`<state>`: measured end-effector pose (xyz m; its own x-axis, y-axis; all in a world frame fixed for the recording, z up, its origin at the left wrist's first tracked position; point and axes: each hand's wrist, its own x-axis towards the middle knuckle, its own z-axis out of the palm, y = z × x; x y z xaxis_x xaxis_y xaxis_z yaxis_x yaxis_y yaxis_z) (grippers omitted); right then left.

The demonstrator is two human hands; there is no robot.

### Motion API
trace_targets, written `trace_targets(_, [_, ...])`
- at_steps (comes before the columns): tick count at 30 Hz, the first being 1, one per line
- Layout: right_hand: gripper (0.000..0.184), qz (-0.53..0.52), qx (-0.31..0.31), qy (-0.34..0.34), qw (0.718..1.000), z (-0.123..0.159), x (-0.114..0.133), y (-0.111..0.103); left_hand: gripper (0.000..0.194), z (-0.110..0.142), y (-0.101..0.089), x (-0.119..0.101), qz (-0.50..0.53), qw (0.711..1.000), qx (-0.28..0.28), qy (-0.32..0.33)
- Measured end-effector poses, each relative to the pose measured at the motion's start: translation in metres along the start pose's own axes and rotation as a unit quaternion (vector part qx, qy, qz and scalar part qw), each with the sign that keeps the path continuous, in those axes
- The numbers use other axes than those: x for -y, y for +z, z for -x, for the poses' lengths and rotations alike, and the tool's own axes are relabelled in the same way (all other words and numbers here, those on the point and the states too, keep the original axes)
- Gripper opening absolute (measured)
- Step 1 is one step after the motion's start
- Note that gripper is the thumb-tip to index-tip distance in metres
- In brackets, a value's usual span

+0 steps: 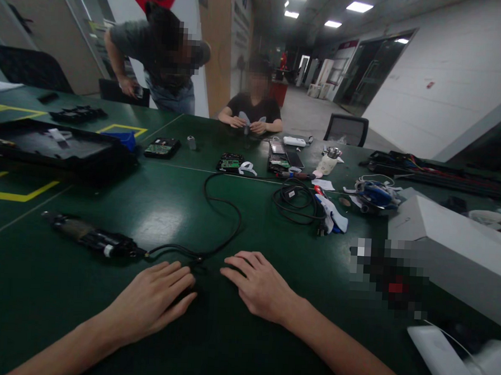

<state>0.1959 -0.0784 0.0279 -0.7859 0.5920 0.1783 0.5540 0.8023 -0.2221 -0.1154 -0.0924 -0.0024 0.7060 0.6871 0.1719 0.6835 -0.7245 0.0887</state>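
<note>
My left hand (156,294) rests low over the green table with its fingers stretched forward and slightly apart, nothing visible in it. Its fingertips are close to a black cable (213,250); whether they touch it I cannot tell. My right hand (259,286) is a little to the right, palm down, fingers loosely extended and holding nothing. Left of the cable lies a long black tool-like device (92,236), which the cable runs into. The cable curves away toward a coil of black cord (294,201) with a plug.
A large black tray-like housing (55,149) lies at left, with a blue bin (125,139). Circuit-board units (230,162), gloves (333,214) and a cup of tools (329,161) sit farther back. A white box (453,243) is at right. Two people (255,106) are across the table.
</note>
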Motion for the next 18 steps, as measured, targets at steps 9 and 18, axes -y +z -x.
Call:
trace_targets(9, [0.049,-0.017,0.015,0.018,1.000,0.005,-0.007,0.002,0.039,0.110,-0.028,0.205,-0.103,0.976,-0.041,-0.186])
trace_targets(18, [0.055,-0.028,0.007,0.027,0.999,0.005,-0.009,0.002,0.052,0.068,-0.024,0.175,-0.061,0.970,0.016,-0.237])
